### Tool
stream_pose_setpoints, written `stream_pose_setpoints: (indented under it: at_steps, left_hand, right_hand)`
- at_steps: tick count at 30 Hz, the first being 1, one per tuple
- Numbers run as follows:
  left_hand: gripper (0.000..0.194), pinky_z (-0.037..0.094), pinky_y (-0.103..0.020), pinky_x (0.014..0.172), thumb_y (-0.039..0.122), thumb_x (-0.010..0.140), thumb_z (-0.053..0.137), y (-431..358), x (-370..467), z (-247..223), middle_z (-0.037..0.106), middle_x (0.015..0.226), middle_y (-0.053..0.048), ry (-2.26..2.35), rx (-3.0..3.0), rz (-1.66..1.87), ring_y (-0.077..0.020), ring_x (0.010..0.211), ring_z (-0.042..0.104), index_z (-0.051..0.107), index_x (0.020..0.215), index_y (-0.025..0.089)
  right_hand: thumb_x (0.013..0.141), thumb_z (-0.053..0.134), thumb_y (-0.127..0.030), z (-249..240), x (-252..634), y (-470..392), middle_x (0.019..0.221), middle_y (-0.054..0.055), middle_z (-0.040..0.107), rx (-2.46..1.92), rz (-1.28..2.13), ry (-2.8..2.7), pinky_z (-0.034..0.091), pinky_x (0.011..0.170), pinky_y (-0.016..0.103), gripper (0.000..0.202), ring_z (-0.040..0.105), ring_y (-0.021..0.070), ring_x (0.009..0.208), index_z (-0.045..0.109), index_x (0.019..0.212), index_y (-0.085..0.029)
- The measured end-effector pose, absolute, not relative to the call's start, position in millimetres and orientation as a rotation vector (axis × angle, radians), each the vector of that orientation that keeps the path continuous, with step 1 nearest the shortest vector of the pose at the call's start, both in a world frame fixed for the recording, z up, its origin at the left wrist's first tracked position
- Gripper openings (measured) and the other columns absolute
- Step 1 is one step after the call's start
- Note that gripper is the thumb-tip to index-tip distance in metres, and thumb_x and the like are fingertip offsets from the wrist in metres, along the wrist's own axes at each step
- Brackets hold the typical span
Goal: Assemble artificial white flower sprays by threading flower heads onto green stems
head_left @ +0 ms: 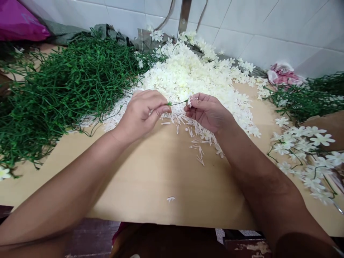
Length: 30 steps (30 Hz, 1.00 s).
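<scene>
My left hand (146,109) is closed, thumb against fingers, on a thin green plastic flower stem (177,103) stretched between both hands. At the stem's other end my right hand (205,111) pinches a small white flower piece (190,101) against the green tip. Most of that piece is covered by my fingers. Just behind the hands lies a large heap of white artificial flowers (185,71). Thin white plastic stamens (174,117) are strewn at its near edge, below my hands.
A big pile of green plastic stems (88,75) covers the table's left side. On the right are more green stems (303,96) and assembled white flower sprays (306,150). A pink-and-white cloth (284,74) sits by the tiled wall (255,21). A magenta bag (21,21) is at the far left.
</scene>
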<state>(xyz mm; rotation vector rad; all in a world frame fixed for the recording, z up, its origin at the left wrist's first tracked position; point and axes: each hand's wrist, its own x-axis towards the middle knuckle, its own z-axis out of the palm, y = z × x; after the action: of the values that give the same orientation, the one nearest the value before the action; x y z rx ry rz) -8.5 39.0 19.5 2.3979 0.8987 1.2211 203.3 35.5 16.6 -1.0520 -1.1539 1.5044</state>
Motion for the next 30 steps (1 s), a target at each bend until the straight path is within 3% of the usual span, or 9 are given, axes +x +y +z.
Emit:
stream_pose_setpoints:
  at_steps: [3,6,9,12,15,18,22,25,30]
  left_hand:
    - [0.028,0.042,-0.031,0.067,0.038,0.087,0.054,43.6,-14.6,22.0,0.061,0.067,-0.001,0.873,2.03,1.405,-0.0122,0.066,0.052,0.064,0.066,0.022]
    - [0.02,0.04,-0.027,0.058,0.04,0.078,0.066,50.6,-24.2,28.7,0.059,0.071,0.0,0.795,1.463,1.381,-0.0104,0.064,0.048,0.062,0.066,0.024]
    - [0.023,0.039,-0.025,0.055,0.041,0.073,0.07,53.7,-29.8,32.4,0.054,0.068,0.001,0.798,1.245,1.237,-0.0091,0.061,0.044,0.058,0.065,0.023]
    - [0.026,0.041,-0.024,0.054,0.044,0.076,0.065,50.5,-27.9,30.5,0.053,0.063,0.0,0.868,1.316,1.04,-0.0086,0.058,0.047,0.061,0.067,0.02]
    - [0.023,0.042,-0.025,0.054,0.041,0.074,0.068,44.8,-23.2,28.0,0.059,0.062,-0.002,0.911,1.515,0.661,-0.0094,0.055,0.05,0.068,0.071,0.018]
    - [0.019,0.04,-0.025,0.052,0.036,0.07,0.069,42.1,-21.3,27.8,0.063,0.064,-0.003,0.887,1.658,0.374,-0.0101,0.054,0.05,0.073,0.075,0.018]
    - [0.016,0.038,-0.023,0.051,0.031,0.07,0.067,44.8,-24.0,28.2,0.061,0.062,-0.002,0.894,1.681,0.316,-0.0098,0.053,0.049,0.073,0.075,0.018]
    - [0.015,0.039,-0.022,0.052,0.031,0.07,0.065,45.4,-24.7,26.9,0.059,0.06,-0.001,0.892,1.683,0.285,-0.0096,0.054,0.05,0.071,0.073,0.018]
    - [0.013,0.04,-0.021,0.058,0.026,0.07,0.062,36.4,-17.5,24.9,0.062,0.066,0.001,0.817,1.812,0.108,-0.0091,0.059,0.052,0.071,0.074,0.018]
  right_hand:
    - [0.078,0.065,-0.036,16.2,204.7,32.8,0.078,0.001,0.059,-1.041,1.416,-1.443,0.052,0.067,0.027,0.019,0.057,0.0103,0.073,0.055,0.08,-0.019]
    - [0.077,0.062,-0.022,6.9,205.3,32.8,0.088,0.005,0.061,-1.119,1.043,-1.933,0.049,0.073,0.033,0.015,0.056,0.0144,0.079,0.061,0.091,-0.017]
    - [0.071,0.059,-0.008,-7.6,203.0,35.0,0.085,0.007,0.061,-1.172,0.587,-2.344,0.044,0.083,0.04,0.019,0.052,0.0187,0.083,0.066,0.088,-0.015]
    - [0.075,0.054,-0.007,-17.8,198.9,36.3,0.081,0.009,0.06,-1.196,0.386,-2.469,0.041,0.084,0.04,0.014,0.048,0.0208,0.083,0.065,0.078,-0.015]
    - [0.076,0.051,-0.008,-20.1,197.0,35.9,0.082,0.01,0.058,-1.205,0.346,-2.471,0.041,0.082,0.038,0.014,0.047,0.0217,0.083,0.062,0.072,-0.015]
    - [0.076,0.053,-0.009,-18.0,198.3,34.9,0.09,0.01,0.059,-1.136,0.394,-2.451,0.041,0.084,0.037,0.015,0.049,0.0218,0.088,0.064,0.082,-0.016]
    - [0.075,0.056,-0.009,-13.6,198.5,32.7,0.096,0.01,0.061,-1.01,0.522,-2.55,0.038,0.09,0.038,0.021,0.051,0.0215,0.093,0.067,0.091,-0.017]
    - [0.076,0.056,-0.009,-12.2,194.6,31.2,0.093,0.011,0.062,-0.998,0.53,-2.6,0.037,0.089,0.038,0.014,0.051,0.0209,0.09,0.067,0.08,-0.015]
    - [0.073,0.048,-0.003,-11.8,192.1,32.0,0.078,0.006,0.059,-1.042,0.467,-2.496,0.039,0.082,0.035,0.015,0.048,0.0177,0.08,0.055,0.07,-0.017]
